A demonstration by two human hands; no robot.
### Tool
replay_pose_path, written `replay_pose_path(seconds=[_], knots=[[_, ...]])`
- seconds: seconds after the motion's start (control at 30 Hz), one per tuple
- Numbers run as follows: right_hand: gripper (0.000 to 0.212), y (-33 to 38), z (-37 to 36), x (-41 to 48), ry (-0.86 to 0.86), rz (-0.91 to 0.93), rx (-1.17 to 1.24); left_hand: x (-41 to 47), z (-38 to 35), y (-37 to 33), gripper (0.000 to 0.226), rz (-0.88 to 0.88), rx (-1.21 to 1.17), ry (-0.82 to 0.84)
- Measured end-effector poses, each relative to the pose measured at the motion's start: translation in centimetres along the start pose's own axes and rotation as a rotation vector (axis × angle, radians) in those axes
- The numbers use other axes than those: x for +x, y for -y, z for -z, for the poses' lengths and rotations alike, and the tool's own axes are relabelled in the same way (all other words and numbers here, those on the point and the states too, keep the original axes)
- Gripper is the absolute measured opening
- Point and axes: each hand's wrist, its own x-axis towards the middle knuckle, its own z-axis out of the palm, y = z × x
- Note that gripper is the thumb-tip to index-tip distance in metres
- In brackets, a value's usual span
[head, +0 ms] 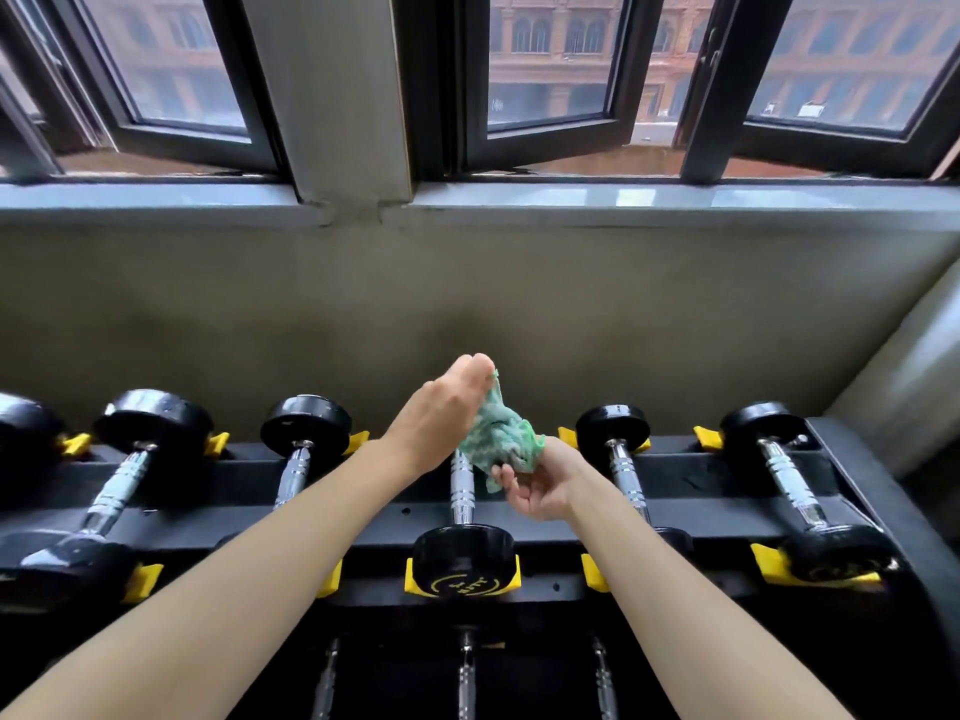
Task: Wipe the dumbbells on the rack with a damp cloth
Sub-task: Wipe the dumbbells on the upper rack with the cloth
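- Room first: a long row of dark-framed windows [550, 70] runs above a grey sill [623, 200], with a brick building outside. Under that there's a plain beige wall [467, 293], cracked where the pillar meets the sill.
- The black rack [717, 517] sits hard against that wall. Its right end is tucked into the room corner, and a lower tier pokes out under the front edge.
- The dumbbells lie front to back across the top tier, one head at the back rail and one at the front edge. The middle dumbbell [462, 556] is right under the action, chrome handle showing.
- The left hand [441, 413] is raised over the back rail, its grip pinching the top of the cloth with bunched fingertips.
- The right hand [540, 485] is lower and palm up, its grip curled round the cloth's bottom end.
- The green cloth [498, 433] is stretched between them over the middle handle. Can't tell if it touches the chrome. My guess is it's being refolded or bunched for a fresh face before the next wipe.
- Yellow cradles [769, 561] cup each head, presumably so nothing rolls while it's being rubbed.
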Motion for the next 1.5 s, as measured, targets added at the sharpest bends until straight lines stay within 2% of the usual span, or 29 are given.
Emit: replay_pose_path(seconds=[0.1,0.17,0.23,0.33,0.4,0.5,0.6,0.73,0.8,0.87,0.9,1.0,1.07,1.1,1.13,1.2,1.3,1.37,1.5], knots=[[0.028,-0.3,-0.2,0.0,0.013,0.049,0.073,-0.4,-0.1,-0.5,0.044,-0.240,0.201,0.073],[0.025,-0.3,-0.4,0.0,0.010,0.110,0.171,-1.1,-0.4,-0.6,0.053,-0.338,0.261,0.161],[0.023,-0.3,-0.5,0.0,0.029,0.154,0.320,-1.8,-0.8,-0.2,0.052,-0.367,0.305,0.232],[0.023,-0.3,-0.2,0.1,0.058,0.177,0.464,-2.7,-1.0,0.3,0.033,-0.337,0.281,0.332],[0.023,-0.1,0.0,0.4,0.057,0.195,0.455,-3.2,-1.0,0.4,0.022,-0.332,0.203,0.397],[0.027,0.2,0.0,1.0,0.048,0.205,0.333,-3.6,-1.1,0.6,0.029,-0.239,0.074,0.453],[0.026,0.5,0.2,1.5,0.054,0.225,0.269,-3.5,-1.7,1.2,0.036,-0.103,0.060,0.480],[0.036,1.3,1.1,1.8,0.216,0.202,0.245,-3.0,-3.4,1.8,0.041,0.094,-0.036,0.549],[0.030,1.7,1.9,2.2,0.234,0.214,0.139,-2.5,-4.0,1.9,0.045,0.159,-0.121,0.571],[0.015,2.1,2.6,3.2,0.135,0.266,0.029,-2.2,-4.5,2.2,0.051,0.201,-0.170,0.589],[0.014,2.3,3.0,3.8,0.073,0.306,0.036,-2.0,-4.6,2.4,0.052,0.226,-0.188,0.568],[0.029,2.9,4.2,6.4,-0.155,0.428,0.083,-2.0,-5.6,4.3,0.043,0.424,-0.202,0.292],[0.033,3.2,4.9,8.1,-0.382,0.526,-0.082,-1.6,-6.6,6.2,0.039,0.658,-0.172,0.117],[0.032,3.3,5.2,8.8,-0.460,0.570,-0.173,-1.3,-7.1,6.9,0.039,0.755,-0.141,0.101],[0.033,3.3,5.3,9.3,-0.500,0.598,-0.249,-1.2,-7.6,7.6,0.043,0.827,-0.108,0.123],[0.036,3.5,5.4,10.5,-0.517,0.600,-0.362,-0.6,-8.4,8.7,0.065,0.893,-0.074,0.232],[0.040,3.7,5.5,12.6,-0.526,0.561,-0.426,0.4,-9.7,10.2,0.092,0.857,-0.090,0.368],[0.041,3.7,5.5,13.4,-0.550,0.549,-0.461,1.0,-9.9,11.3,0.093,0.790,-0.056,0.434],[0.042,4.0,5.7,14.8,-0.614,0.535,-0.532,1.9,-9.6,13.0,0.066,0.619,0.088,0.553]])
